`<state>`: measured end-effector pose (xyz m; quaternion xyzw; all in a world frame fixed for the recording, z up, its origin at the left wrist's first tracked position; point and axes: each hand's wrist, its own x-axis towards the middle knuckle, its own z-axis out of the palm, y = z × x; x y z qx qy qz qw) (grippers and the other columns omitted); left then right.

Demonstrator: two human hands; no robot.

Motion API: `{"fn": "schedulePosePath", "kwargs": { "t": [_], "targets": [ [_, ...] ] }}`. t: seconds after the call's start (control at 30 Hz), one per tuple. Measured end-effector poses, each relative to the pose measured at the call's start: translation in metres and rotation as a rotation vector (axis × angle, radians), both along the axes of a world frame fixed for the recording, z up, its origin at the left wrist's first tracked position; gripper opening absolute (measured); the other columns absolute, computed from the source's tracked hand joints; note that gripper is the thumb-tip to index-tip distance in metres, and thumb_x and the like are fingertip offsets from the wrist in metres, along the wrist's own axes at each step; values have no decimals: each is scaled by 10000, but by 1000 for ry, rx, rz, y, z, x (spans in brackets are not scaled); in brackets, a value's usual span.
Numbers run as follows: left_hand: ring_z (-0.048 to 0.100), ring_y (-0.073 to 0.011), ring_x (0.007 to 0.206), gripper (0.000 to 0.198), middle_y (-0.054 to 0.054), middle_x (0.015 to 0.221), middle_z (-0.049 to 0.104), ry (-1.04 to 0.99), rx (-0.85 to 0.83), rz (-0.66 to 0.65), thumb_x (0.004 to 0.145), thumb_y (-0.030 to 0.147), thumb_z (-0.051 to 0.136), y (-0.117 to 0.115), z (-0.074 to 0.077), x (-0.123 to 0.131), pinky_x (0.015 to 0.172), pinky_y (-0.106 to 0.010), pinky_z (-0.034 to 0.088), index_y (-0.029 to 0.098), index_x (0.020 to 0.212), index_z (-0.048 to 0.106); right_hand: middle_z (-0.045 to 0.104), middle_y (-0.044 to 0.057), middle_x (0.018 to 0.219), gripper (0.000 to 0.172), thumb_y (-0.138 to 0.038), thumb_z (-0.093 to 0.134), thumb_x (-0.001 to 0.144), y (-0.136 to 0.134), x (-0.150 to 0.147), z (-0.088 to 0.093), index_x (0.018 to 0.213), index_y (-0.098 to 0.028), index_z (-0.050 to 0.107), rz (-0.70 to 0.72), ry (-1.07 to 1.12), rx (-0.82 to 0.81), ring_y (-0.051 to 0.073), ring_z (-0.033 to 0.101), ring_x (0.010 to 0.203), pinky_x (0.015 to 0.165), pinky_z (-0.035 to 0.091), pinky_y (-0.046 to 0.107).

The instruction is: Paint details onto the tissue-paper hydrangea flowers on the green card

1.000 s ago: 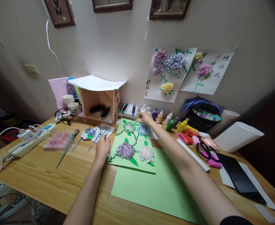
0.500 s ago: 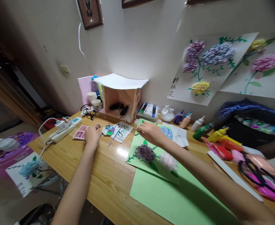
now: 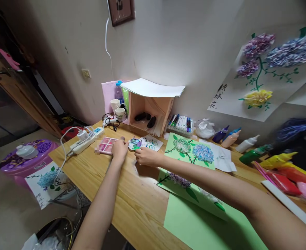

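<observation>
My left hand [image 3: 119,150] is closed beside a case of pink compartments [image 3: 106,145]. A brush [image 3: 109,166] seems to be in it: a dark handle shows below the wrist and a small brownish tip past the fingers. My right hand [image 3: 149,158] hovers by the paint-smeared palette [image 3: 134,143], its fingers bent together; whatever they pinch is hidden. Under my right forearm lies a green card [image 3: 173,141] with fluffy flowers, a whitish-green one [image 3: 182,146] and a blue one [image 3: 203,152] among them. A paint-marked paper [image 3: 153,143] sits behind the palette.
A larger green sheet [image 3: 184,215] lies under the card. At the back stand a wooden box [image 3: 165,114], a tray of markers [image 3: 181,125] and paint bottles [image 3: 248,143]. A power strip [image 3: 86,143] with cords sits at the left edge, near paper cups [image 3: 115,105].
My right hand has moved left, from above the green card to beside the palette. The view has turned left, and my left hand remains by the pink case.
</observation>
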<state>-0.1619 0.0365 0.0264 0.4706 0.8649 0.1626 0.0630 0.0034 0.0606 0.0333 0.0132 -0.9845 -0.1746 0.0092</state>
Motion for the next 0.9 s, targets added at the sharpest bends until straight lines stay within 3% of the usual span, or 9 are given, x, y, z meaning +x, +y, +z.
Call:
{"fn": "schedulePosePath", "kwargs": {
  "t": [0.23, 0.43, 0.47, 0.57, 0.63, 0.73, 0.77, 0.9],
  "targets": [
    [642, -318, 975, 230, -147, 979, 719, -40, 15, -20, 804, 357, 550, -1, 2, 4, 734, -351, 479, 213, 840, 727, 636, 89, 854, 236, -101, 364, 939, 4, 25, 12, 893, -130, 594, -15, 74, -3, 177, 547, 806, 576, 394, 281],
    [634, -372, 960, 200, -175, 958, 716, -58, 39, 0, 744, 324, 589, 2, 4, 10, 741, -409, 482, 190, 803, 726, 611, 77, 753, 151, -79, 414, 845, -8, 101, 55, 812, -143, 548, -258, 303, -28, 174, 548, 728, 563, 410, 286],
    [633, -382, 956, 191, -178, 948, 717, -65, 49, 5, 737, 314, 593, 1, 5, 11, 740, -419, 482, 186, 787, 724, 607, 73, 755, 137, -84, 416, 836, -11, 118, 63, 816, -147, 536, -297, 377, -40, 170, 556, 736, 581, 429, 284],
    [633, -389, 958, 197, -170, 937, 720, -98, 112, 15, 734, 327, 598, -3, 14, 14, 748, -431, 485, 179, 772, 721, 595, 18, 767, 85, -122, 470, 826, -21, 169, 79, 863, -192, 500, -453, 986, -245, 129, 576, 683, 626, 482, 273],
    [642, -360, 953, 223, -155, 940, 722, -117, 175, 15, 751, 351, 586, -8, 22, 19, 764, -408, 489, 172, 784, 715, 567, -19, 740, 75, -149, 489, 835, -28, 197, 83, 871, -214, 473, -591, 1256, -405, 104, 579, 612, 609, 496, 263],
    [669, -291, 879, 231, -125, 862, 727, -251, 309, -34, 742, 361, 591, -12, 33, 39, 782, -358, 496, 155, 755, 694, 565, -27, 747, 57, -181, 472, 868, -38, 221, 81, 892, -227, 448, -574, 1438, -585, 96, 590, 590, 563, 495, 248],
    [672, -296, 846, 202, -138, 804, 722, -478, 423, -73, 691, 320, 637, -13, 35, 49, 789, -367, 497, 127, 726, 686, 568, -25, 756, 52, -187, 466, 878, -41, 225, 81, 902, -230, 450, -542, 1470, -620, 97, 594, 594, 547, 492, 243],
    [686, -221, 695, 270, -78, 688, 712, -789, 440, -209, 650, 394, 661, -9, 27, 100, 666, -299, 543, 132, 714, 679, 574, -14, 794, 55, -191, 471, 896, -50, 228, 85, 906, -227, 511, -506, 1454, -652, 94, 607, 623, 567, 507, 242]
  ]
}}
